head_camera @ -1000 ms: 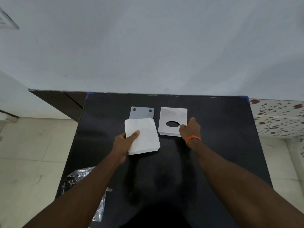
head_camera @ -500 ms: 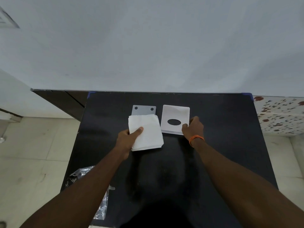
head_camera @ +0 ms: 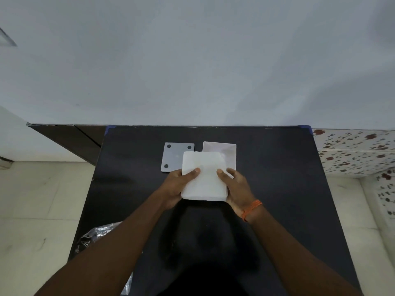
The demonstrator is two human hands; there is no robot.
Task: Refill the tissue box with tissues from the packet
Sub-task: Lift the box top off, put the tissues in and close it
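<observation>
A thick white stack of tissues (head_camera: pixel 204 175) is held above the black table (head_camera: pixel 277 189) between both hands. My left hand (head_camera: pixel 176 186) grips its left edge with the thumb on top. My right hand (head_camera: pixel 236 186), with an orange wristband, grips its right edge. Behind the stack lies the white tissue box (head_camera: pixel 228 151), its near part and oval hole hidden by the tissues. A grey flat plate (head_camera: pixel 173 158) with dark round dots lies to the box's left. The crumpled clear plastic packet (head_camera: pixel 94 236) hangs at the table's front left edge.
A pale wall rises right behind the table. Dark wooden furniture (head_camera: pixel 70 137) stands at the back left. Light floor tiles lie on both sides, and a speckled tiled surface (head_camera: pixel 354 150) is at the right.
My right hand let go of the tissue box and took the right edge of the tissue stack. The stack moved right and now covers the near part of the box.
</observation>
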